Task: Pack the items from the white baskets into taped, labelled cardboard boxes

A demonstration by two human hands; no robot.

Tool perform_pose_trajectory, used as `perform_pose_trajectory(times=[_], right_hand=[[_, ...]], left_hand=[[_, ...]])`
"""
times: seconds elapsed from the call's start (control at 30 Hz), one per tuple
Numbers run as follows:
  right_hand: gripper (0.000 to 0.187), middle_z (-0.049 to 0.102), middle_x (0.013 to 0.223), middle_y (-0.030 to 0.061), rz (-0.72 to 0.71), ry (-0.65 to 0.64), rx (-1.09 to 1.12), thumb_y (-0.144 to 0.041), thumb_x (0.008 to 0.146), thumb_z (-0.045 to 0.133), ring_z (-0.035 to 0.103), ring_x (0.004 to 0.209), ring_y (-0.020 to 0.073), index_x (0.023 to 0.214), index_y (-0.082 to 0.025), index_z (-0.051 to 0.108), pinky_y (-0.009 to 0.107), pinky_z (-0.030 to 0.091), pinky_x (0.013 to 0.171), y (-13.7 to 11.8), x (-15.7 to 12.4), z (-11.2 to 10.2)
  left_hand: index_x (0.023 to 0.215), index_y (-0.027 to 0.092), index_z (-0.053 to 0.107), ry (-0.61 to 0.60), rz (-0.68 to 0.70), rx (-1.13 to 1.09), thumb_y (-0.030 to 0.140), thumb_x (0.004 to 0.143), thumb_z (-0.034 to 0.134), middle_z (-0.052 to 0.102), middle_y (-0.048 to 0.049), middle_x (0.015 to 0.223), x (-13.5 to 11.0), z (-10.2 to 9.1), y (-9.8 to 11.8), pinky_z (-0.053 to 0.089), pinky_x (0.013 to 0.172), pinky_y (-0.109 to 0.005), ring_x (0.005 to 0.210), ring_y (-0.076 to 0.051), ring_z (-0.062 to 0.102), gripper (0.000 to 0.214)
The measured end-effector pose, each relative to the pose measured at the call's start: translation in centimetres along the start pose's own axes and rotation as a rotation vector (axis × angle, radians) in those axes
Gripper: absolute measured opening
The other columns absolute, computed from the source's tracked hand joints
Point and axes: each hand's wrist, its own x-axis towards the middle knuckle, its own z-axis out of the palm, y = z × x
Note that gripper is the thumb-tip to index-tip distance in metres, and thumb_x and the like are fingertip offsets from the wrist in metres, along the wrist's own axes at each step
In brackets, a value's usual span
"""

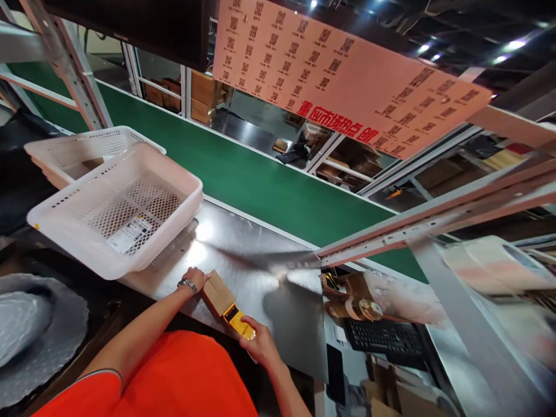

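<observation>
A small brown cardboard box [218, 292] lies on the shiny metal worktop [264, 255], close to my body. My left hand [198, 279], with a bracelet at the wrist, is closed on the box's far left end. In my right hand [262, 343] is a yellow tape dispenser [243, 325], gripped by its body. The dispenser's front sits against the near right end of the box. Some of the left fingers are hidden behind the box.
White plastic baskets [117, 214] are stacked at the left, the top one with a label inside. Behind the worktop runs a green conveyor belt [243, 179]. To the right are a keyboard [386, 341], a phone [335, 373] and a metal frame bar [417, 217].
</observation>
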Motion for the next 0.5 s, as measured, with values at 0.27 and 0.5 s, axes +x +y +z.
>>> perform_pose_trajectory(times=[0.27,0.5], right_hand=[[0.049,0.093,0.102,0.0097,-0.064,-0.006,0.09,-0.036,0.058,0.087,0.089,0.096,0.0441,0.104,-0.027,0.096,0.052,0.073,0.09,2.1,1.9,1.2],[0.043,0.092,0.109,0.0172,-0.056,0.019,0.074,-0.041,0.05,0.092,0.086,0.109,0.0551,0.092,-0.035,0.095,0.067,0.071,0.101,-0.8,0.5,-4.8]], left_hand=[[0.168,0.022,0.06,-0.28,0.865,0.336,0.029,0.072,0.097,0.051,-0.0219,0.182,-1.7,5.7,2.1,0.029,0.142,-0.066,0.173,-0.05,0.037,0.104],[0.165,0.035,0.059,-0.23,0.961,0.247,0.031,0.062,0.1,0.07,-0.0217,0.152,-0.3,6.8,6.3,0.052,0.123,-0.069,0.137,-0.049,0.07,0.11]])
